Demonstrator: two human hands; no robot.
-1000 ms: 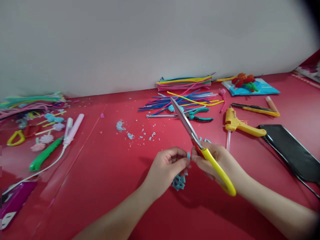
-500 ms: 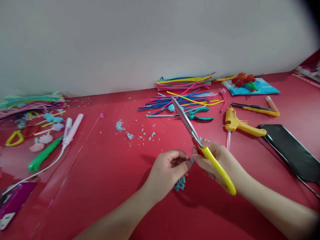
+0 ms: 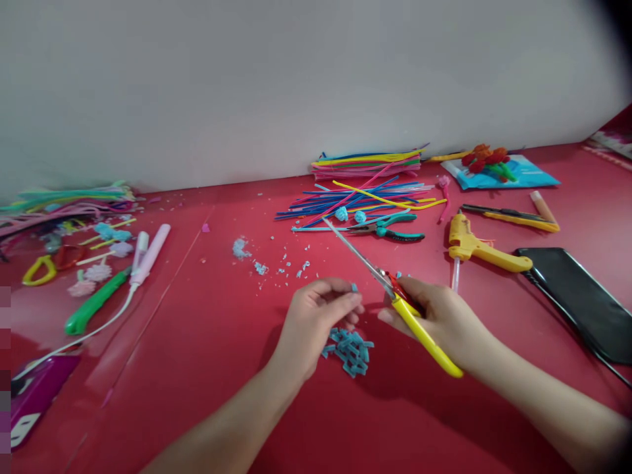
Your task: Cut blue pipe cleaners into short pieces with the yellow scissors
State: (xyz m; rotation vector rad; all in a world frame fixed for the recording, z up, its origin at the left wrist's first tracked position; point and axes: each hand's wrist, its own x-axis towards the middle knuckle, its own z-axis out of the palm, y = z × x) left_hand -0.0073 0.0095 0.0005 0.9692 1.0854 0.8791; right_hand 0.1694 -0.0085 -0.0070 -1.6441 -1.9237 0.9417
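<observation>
Between the thumb and forefinger of my left hand (image 3: 316, 316) is a short piece of blue pipe cleaner (image 3: 354, 288), only its tip showing. My right hand (image 3: 442, 309) is closed on scissors (image 3: 419, 329) with yellow and red handles. Their blades point up and to the left, above the table, apart from my left hand. Just below my left hand, a small heap of cut blue pipe cleaner pieces (image 3: 349, 352) lies on the red table (image 3: 212, 395). Blue fluff and tiny clippings (image 3: 241, 249) are scattered farther back.
Behind the scissors lie teal-handled pliers (image 3: 397, 230) and loose pipe cleaners (image 3: 365, 197). On the right are a yellow glue gun (image 3: 474, 250) and a black phone (image 3: 575, 303). A pink hair straightener (image 3: 151, 257), a green-handled tool (image 3: 99, 303) and a purple case (image 3: 44, 395) are on the left.
My hands have moved apart. The left hand has shifted left with the blue piece, and the scissors have tilted lower to the left, uncovering more of the heap.
</observation>
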